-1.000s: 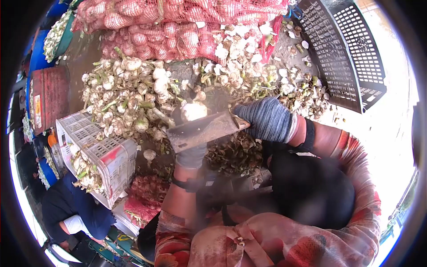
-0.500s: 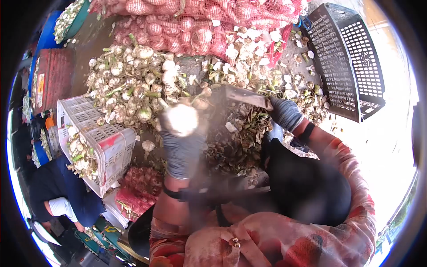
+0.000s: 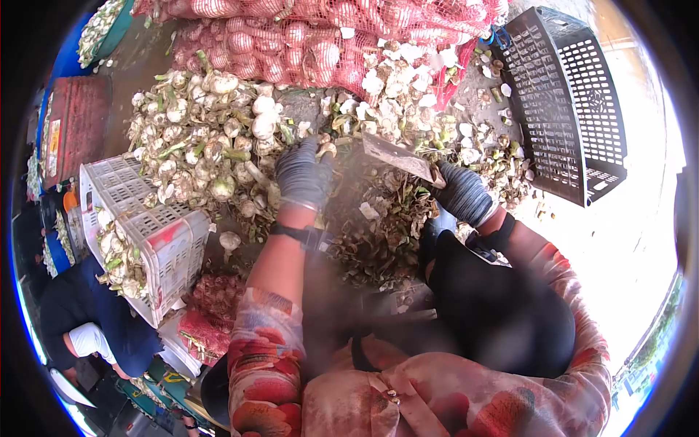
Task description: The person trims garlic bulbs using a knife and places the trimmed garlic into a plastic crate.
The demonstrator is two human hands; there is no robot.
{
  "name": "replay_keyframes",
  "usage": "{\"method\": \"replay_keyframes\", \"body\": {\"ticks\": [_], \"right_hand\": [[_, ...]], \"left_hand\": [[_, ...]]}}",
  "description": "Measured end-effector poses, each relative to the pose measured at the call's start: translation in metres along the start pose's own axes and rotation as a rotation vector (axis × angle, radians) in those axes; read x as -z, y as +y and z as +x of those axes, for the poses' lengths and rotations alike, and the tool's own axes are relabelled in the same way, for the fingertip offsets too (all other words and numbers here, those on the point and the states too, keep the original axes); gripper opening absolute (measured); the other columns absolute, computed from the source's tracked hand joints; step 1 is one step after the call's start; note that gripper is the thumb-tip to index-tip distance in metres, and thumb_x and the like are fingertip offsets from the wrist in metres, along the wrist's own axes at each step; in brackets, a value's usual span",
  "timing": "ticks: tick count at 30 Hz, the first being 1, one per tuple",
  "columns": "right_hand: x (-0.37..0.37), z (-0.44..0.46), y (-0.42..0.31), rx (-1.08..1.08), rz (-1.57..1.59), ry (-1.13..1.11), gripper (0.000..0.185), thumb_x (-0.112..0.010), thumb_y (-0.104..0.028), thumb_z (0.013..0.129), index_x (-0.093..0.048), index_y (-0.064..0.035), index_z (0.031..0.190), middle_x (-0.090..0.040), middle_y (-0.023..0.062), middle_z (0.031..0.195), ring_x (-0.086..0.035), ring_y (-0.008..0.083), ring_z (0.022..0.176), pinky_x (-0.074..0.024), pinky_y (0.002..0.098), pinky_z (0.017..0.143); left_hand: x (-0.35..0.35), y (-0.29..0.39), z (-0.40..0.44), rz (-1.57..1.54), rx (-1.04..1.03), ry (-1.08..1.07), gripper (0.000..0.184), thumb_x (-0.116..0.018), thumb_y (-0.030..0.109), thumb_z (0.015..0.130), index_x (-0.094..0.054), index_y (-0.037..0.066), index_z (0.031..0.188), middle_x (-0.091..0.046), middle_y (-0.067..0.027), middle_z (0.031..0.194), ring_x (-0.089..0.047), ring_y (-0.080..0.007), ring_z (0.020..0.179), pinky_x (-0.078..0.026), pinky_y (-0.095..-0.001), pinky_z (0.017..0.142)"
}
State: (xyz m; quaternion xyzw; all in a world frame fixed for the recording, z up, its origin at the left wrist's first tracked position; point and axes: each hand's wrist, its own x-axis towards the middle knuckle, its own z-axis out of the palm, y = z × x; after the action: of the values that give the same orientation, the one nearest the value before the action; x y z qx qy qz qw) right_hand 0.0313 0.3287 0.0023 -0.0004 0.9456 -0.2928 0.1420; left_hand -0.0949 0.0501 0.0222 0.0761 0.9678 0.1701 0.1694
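My right hand, in a grey-striped glove, is closed around the handle of a broad-bladed knife. Its dirty blade points left over the trimmings. My left hand, gloved the same way, reaches down at the right edge of a heap of garlic bulbs. Right beside its fingers is a small brownish garlic bulb; the fingertips are hidden, so whether they grip it does not show. Two whiter bulbs lie just behind that hand. Below the knife spreads a pile of dry leaves and skins.
Red mesh sacks of garlic are stacked at the back. A black crate stands on its side at right, a white crate with garlic at left. A smaller mesh sack is near my left arm. Another person bends at lower left.
My left hand has moved forward to the heap; the white bulb it held half a second ago no longer shows in it. The right hand and knife have hardly moved.
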Motion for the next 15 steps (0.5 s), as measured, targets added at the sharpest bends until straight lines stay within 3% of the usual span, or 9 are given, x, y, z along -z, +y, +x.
{"method": "replay_keyframes", "body": {"ticks": [1,3,6,9,11,13,15], "right_hand": [[0.003,-0.002,-0.003,0.010,-0.019,0.006,0.033,-0.067,-0.030,0.082,-0.058,-0.0072,0.103,-0.063,0.0196,0.071,-0.064,0.0388,0.069,-0.0504,0.0476,0.061],[0.004,-0.006,-0.001,-0.041,-0.027,-0.057,0.033,-0.067,-0.030,0.081,-0.057,-0.0082,0.104,-0.063,0.0198,0.072,-0.063,0.0390,0.069,-0.0502,0.0478,0.062],[0.009,-0.010,-0.005,-0.078,0.059,-0.038,0.033,-0.068,-0.024,0.080,-0.057,-0.0061,0.105,-0.063,0.0221,0.075,-0.063,0.0403,0.074,-0.0499,0.0471,0.065],[0.005,-0.010,-0.005,-0.110,0.139,-0.053,0.035,-0.069,-0.028,0.082,-0.060,-0.0045,0.106,-0.064,0.0228,0.081,-0.062,0.0418,0.077,-0.0494,0.0467,0.066],[0.000,-0.008,-0.010,-0.152,0.205,-0.054,0.029,-0.068,-0.025,0.083,-0.059,-0.0037,0.101,-0.063,0.0223,0.079,-0.062,0.0416,0.078,-0.0496,0.0440,0.065],[-0.004,-0.002,-0.012,-0.124,0.230,-0.056,0.028,-0.068,-0.022,0.084,-0.058,-0.0022,0.100,-0.063,0.0221,0.080,-0.062,0.0407,0.075,-0.0495,0.0419,0.064],[-0.009,0.000,-0.007,-0.140,0.183,-0.044,0.025,-0.068,-0.020,0.085,-0.059,-0.0023,0.100,-0.065,0.0191,0.080,-0.063,0.0336,0.070,-0.0491,0.0389,0.063]], "left_hand": [[-0.017,-0.001,0.009,0.192,-0.077,-0.020,0.050,-0.067,0.033,0.081,-0.056,0.009,0.123,-0.063,-0.0170,0.114,-0.059,-0.0328,0.109,-0.042,-0.0445,0.096],[-0.042,0.002,0.021,0.289,0.118,-0.184,0.059,-0.065,0.033,0.082,-0.046,0.008,0.132,-0.061,-0.0176,0.117,-0.057,-0.0326,0.113,-0.041,-0.0447,0.098],[-0.049,-0.004,0.033,0.362,0.028,-0.147,0.062,-0.062,0.034,0.082,-0.041,0.008,0.134,-0.060,-0.0186,0.118,-0.056,-0.0326,0.115,-0.040,-0.0452,0.098],[-0.014,0.012,0.048,0.259,0.132,-0.429,0.056,-0.064,0.030,0.082,-0.046,0.008,0.130,-0.062,-0.0185,0.116,-0.061,-0.0331,0.109,-0.047,-0.0444,0.091],[-0.024,-0.002,0.047,0.234,0.072,-0.380,0.054,-0.066,0.025,0.081,-0.047,0.010,0.129,-0.063,-0.0172,0.117,-0.061,-0.0354,0.109,-0.047,-0.0449,0.092],[-0.027,0.001,0.047,0.233,0.069,-0.388,0.050,-0.064,0.024,0.079,-0.050,0.006,0.124,-0.062,-0.0230,0.114,-0.061,-0.0369,0.106,-0.047,-0.0460,0.091],[-0.010,0.007,0.036,-0.065,0.089,-0.332,0.038,-0.062,0.015,0.082,-0.055,0.008,0.118,-0.061,-0.0213,0.115,-0.062,-0.0377,0.104,-0.050,-0.0441,0.086]]}}
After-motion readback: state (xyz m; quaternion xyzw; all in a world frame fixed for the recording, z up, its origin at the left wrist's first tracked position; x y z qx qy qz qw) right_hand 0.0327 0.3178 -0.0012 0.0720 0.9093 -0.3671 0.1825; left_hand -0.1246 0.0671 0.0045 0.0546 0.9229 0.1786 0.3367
